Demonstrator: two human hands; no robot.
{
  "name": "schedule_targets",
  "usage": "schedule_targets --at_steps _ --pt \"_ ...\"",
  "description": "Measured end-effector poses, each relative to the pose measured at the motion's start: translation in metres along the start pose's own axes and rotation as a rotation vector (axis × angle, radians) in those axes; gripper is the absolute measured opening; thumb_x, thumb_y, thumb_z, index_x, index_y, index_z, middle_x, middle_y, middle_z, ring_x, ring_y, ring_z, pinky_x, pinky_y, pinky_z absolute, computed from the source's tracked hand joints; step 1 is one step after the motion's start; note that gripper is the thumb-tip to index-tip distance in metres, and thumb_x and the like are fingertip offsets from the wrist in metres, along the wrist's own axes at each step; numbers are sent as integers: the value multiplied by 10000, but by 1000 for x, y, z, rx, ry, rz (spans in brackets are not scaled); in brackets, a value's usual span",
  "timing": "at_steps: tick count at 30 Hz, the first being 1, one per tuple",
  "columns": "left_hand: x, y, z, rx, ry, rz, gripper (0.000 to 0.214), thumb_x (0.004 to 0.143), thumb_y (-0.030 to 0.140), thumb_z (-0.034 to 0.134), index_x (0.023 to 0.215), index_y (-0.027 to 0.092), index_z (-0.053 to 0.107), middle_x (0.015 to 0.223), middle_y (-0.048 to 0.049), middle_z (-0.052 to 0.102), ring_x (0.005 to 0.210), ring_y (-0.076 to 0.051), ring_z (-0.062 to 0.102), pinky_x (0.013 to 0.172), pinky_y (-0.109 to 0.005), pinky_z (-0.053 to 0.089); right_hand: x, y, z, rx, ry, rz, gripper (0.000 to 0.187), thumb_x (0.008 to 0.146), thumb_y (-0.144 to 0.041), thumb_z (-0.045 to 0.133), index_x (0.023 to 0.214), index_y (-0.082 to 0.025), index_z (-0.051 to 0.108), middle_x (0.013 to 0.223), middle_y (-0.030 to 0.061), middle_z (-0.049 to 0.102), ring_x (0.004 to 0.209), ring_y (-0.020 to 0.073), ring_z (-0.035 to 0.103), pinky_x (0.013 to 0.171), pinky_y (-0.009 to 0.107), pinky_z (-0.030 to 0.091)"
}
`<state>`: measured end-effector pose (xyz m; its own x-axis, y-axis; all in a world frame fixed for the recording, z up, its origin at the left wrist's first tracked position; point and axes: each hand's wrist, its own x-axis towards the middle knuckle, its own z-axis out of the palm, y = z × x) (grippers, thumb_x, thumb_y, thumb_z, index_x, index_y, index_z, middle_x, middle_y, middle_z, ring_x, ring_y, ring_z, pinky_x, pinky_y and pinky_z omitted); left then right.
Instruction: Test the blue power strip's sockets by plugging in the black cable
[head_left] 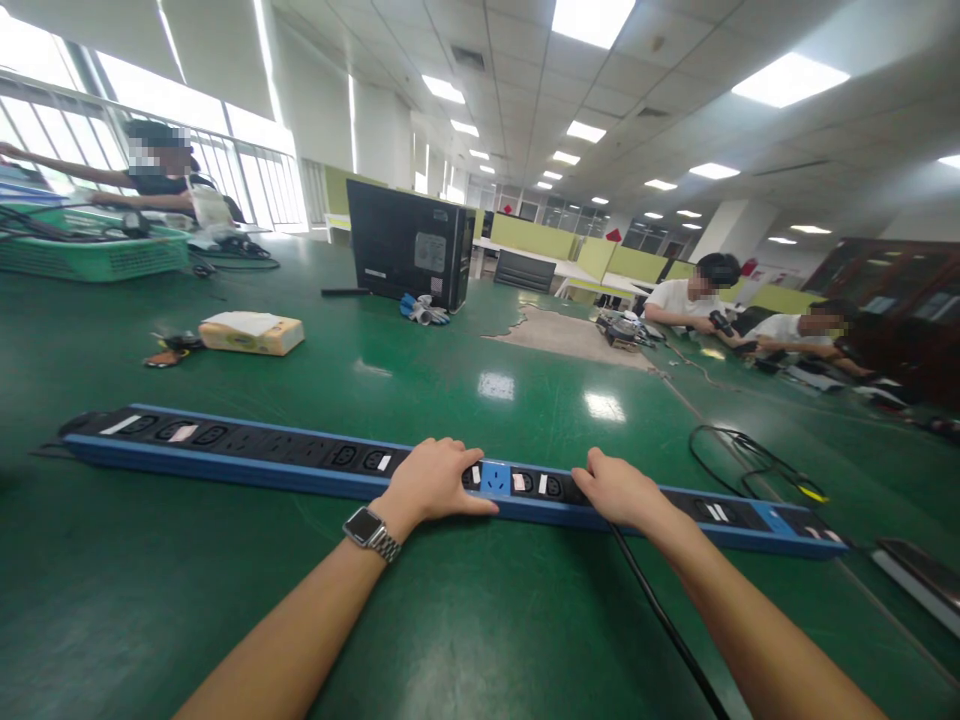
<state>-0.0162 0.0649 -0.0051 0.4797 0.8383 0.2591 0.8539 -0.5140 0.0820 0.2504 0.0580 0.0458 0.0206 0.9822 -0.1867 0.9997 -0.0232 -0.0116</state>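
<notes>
Bare forearms (277, 640) lie nearest, rising on either side of six o'clock toward a long blue-and-black power strip (285, 465) on the green counter (187, 570). Taking the gap between the hands as the dial's hub, the power strip runs straight through it, one end near nine o'clock, the other just past three. On the nine side, the left hand (435, 482) spans the power strip, its grip closed across the width, with the thumb along the near edge (a watch (365, 527) with a metal band circles that wrist). On the three side, the right hand (619, 490) is over the power strip; its fingers are mostly hidden, so I cannot tell whether that grip is open or closed. A black cable (660, 605) emerges beneath it and slants off toward five o'clock. Farther out at three lies a loose coiled cable (739, 485), by the power strip. At ten o'clock sit a tissue pack (255, 338) and, farther away, a green basket (105, 260). At eleven stands a black computer case (390, 250), with gloves (425, 310) just in front. Toward two o'clock, two people (679, 300) in white tops are beside the counter.
</notes>
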Motion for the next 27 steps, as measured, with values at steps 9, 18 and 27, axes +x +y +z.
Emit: schedule_targets --at_steps 9,18,27 --pt "-1 3 0 0 10 -20 768 653 819 505 1134 234 634 945 -87 676 881 -280 622 788 -383 446 -4 -9 10 45 33 105 372 898 -377 267 999 -156 549 1022 175 684 947 314 652 728 385 449" --pt "-3 2 7 5 31 -26 763 669 808 503 1165 239 612 948 -89 665 902 -272 611 811 -372 424 -3 -9 17 44 20 106 385 918 -397 245 1026 -147 517 1038 191 681 967 314 650 764 402 459" --pt "-5 4 6 -13 41 -27 761 680 787 520 1180 220 606 984 -102 660 916 -280 602 840 -387 414 -13 -13 21 82 76 149 399 922 -419 251 1043 -148 518 1026 187 682 945 312 648 751 399 451"
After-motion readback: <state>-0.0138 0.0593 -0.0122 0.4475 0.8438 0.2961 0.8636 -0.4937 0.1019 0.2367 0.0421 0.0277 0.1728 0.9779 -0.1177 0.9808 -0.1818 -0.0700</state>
